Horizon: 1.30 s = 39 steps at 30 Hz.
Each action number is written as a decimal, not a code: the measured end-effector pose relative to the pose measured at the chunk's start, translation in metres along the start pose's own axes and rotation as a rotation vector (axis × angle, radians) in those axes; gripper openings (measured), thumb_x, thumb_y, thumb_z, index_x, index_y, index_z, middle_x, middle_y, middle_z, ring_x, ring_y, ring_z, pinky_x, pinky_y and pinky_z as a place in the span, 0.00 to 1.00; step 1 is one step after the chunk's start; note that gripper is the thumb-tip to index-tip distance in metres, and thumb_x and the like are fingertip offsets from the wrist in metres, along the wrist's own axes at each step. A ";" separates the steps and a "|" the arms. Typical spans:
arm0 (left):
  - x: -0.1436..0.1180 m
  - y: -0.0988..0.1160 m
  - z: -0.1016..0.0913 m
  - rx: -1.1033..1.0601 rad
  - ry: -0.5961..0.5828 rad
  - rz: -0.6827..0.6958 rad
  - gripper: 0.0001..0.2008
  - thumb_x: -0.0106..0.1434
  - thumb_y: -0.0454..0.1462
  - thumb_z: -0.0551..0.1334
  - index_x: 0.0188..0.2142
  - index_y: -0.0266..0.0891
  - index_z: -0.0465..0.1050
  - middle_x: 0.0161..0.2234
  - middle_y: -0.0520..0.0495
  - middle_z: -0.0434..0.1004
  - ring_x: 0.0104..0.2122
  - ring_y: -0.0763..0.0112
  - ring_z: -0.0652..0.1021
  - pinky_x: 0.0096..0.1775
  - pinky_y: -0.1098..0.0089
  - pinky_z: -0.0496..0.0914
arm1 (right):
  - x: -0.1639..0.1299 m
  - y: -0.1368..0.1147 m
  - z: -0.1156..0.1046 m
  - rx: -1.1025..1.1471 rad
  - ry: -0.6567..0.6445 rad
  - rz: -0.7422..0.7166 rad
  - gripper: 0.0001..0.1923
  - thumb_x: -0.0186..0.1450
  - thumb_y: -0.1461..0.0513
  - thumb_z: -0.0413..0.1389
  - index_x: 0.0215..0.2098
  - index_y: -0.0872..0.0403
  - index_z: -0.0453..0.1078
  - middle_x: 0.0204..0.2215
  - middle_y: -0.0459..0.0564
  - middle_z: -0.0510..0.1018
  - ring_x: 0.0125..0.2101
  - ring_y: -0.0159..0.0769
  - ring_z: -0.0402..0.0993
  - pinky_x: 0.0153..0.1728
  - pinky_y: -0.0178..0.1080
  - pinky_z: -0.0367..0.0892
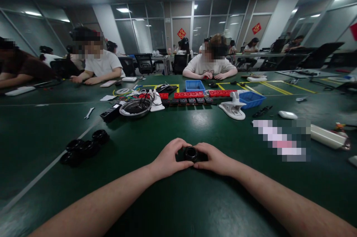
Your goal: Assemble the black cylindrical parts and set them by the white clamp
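A: What do my two hands hold at this moment?

B: The left hand (167, 159) and the right hand (214, 159) meet on a small black ring-shaped part (191, 153), which rests on the green table (195, 200) near its near edge, about midway along it. The fingers of both hands curl around the part from either side, thumbs at its near face; I read both as grasping it, left from the left, right from the right.

A: What lies closest to the hands?

B: A cluster of black round parts (83, 148) sits on the table well to the left of my left hand, beside a pale line painted across the surface. To the right, near the right edge, lies a white tube (327, 136).

A: And further toward the far edge?

B: A shallow metal bowl (135, 107) stands left of centre, with a black block (110, 113) touching or just beside it and a small wrench (89, 113) further left. A row of red and black power strips (192, 97) runs across the middle. Right of these, a white clamp (233, 107) stands just beside a blue tray (251, 99); a second blue tray (195, 85) stands behind the strips.

A: Who else is in view?

B: A person in a white shirt (210, 67) sits at the far edge, hands on the table; another person in white (100, 64) sits at the far left.
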<state>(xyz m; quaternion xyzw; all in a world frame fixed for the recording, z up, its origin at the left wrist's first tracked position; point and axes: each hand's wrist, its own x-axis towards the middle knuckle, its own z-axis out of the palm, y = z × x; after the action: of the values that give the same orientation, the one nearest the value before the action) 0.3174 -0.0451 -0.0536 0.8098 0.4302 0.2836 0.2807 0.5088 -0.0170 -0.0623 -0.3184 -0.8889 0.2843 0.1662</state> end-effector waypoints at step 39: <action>-0.003 -0.004 0.005 -0.030 0.007 0.003 0.22 0.50 0.39 0.63 0.45 0.42 0.62 0.34 0.50 0.63 0.32 0.71 0.67 0.33 0.72 0.63 | 0.000 0.005 -0.001 0.000 -0.026 -0.039 0.15 0.54 0.58 0.56 0.39 0.54 0.65 0.33 0.48 0.69 0.35 0.36 0.63 0.35 0.37 0.58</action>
<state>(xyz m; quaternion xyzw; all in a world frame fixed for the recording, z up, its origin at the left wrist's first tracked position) 0.3170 -0.0469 -0.0605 0.8049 0.4259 0.2934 0.2908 0.5116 -0.0135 -0.0645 -0.2973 -0.8971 0.2850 0.1602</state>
